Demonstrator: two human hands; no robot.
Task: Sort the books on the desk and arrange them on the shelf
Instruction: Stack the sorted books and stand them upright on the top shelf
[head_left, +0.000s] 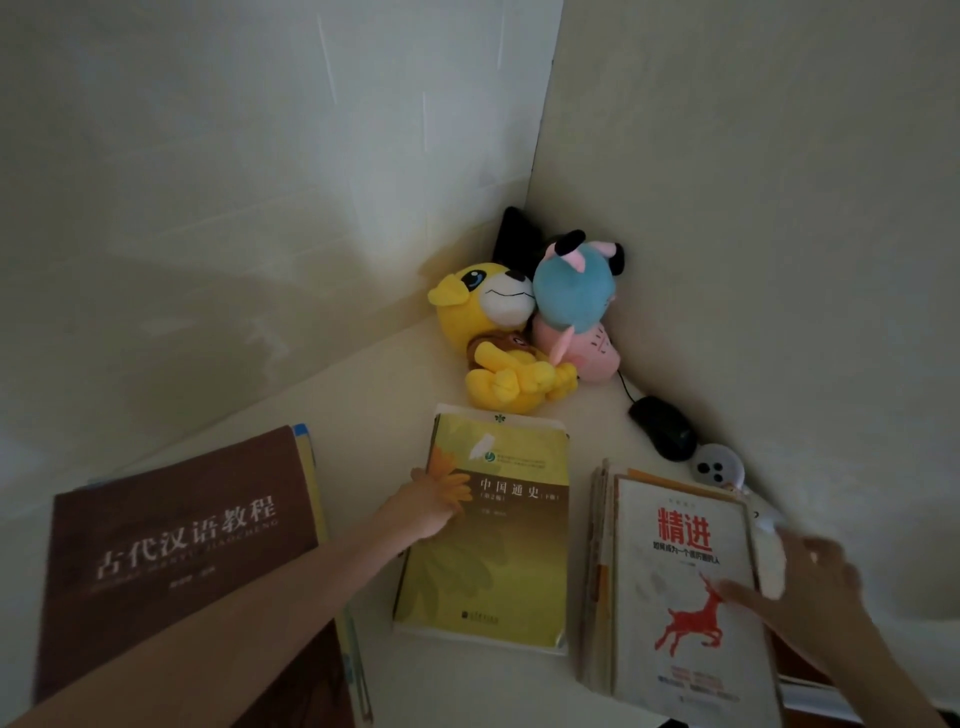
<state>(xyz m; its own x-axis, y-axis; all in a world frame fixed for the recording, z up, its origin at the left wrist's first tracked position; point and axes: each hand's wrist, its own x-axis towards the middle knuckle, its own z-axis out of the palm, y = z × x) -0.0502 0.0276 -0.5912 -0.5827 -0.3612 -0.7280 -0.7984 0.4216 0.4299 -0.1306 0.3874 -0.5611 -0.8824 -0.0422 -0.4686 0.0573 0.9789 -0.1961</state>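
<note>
Three lots of books lie on the pale table (374, 395), which runs into a corner between two walls.

At 6 o'clock in the view lies a yellow book (498, 566), flat with its cover up, on top of another pale book of which only the edges show. The left hand (431, 504) reaches in from 8 o'clock and rests on this book's left edge. Its fingers (457, 491) are straight and slightly apart, lying flat on the cover.

At 8 o'clock a large brown book (171, 545) lies cover up on other books whose blue and yellow edges show along its right side. The left forearm crosses its lower right corner.

At 4 o'clock is a stack of books topped by a white book (680, 597) with red characters and a red deer on the cover. The right hand (810, 587) comes in from 4 o'clock, blurred. Its thumb (737, 590) lies on the white cover beside the deer, and the rest of the hand sits over the book's right edge. I cannot tell whether those fingers curl round the edge or lie loose.

In the corner, at 12 o'clock from the yellow book, sits a yellow plush dog (498, 332), touching a blue and pink plush toy (571, 296) at its 3 o'clock. A black computer mouse (664, 427) lies along the right wall, with a small round white gadget (719, 467) just beside it at 4 o'clock.
</note>
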